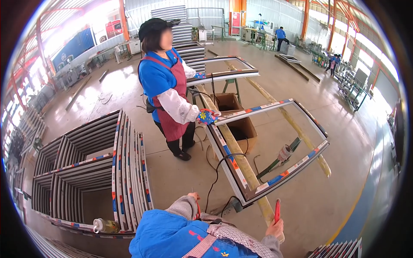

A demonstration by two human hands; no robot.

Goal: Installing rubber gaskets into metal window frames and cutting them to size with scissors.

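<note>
My left hand [194, 196] is closed around a slim tool with a red handle [198, 210]; its thin tip points up, and its kind is unclear. My right hand [275, 228] grips a red-handled tool [277, 210], upright beside the near corner of a window frame [273, 176]. Neither hand touches that frame, which lies flat across two yellowish padded rails [245, 165] and has printed tape strips on its bars. Across from me, a co-worker's gloved hand [208, 116] rests at the frame's far left corner. A black cable [217, 172] crosses its left bar.
A co-worker [163, 86] in a red apron stands beyond the frame, near a second frame [232, 74]. Stacked frames [118, 172] stand at left, with a clear bottle [106, 225] on their near edge. An open cardboard box [241, 133] sits under the rails. More frames [340, 250] lie lower right.
</note>
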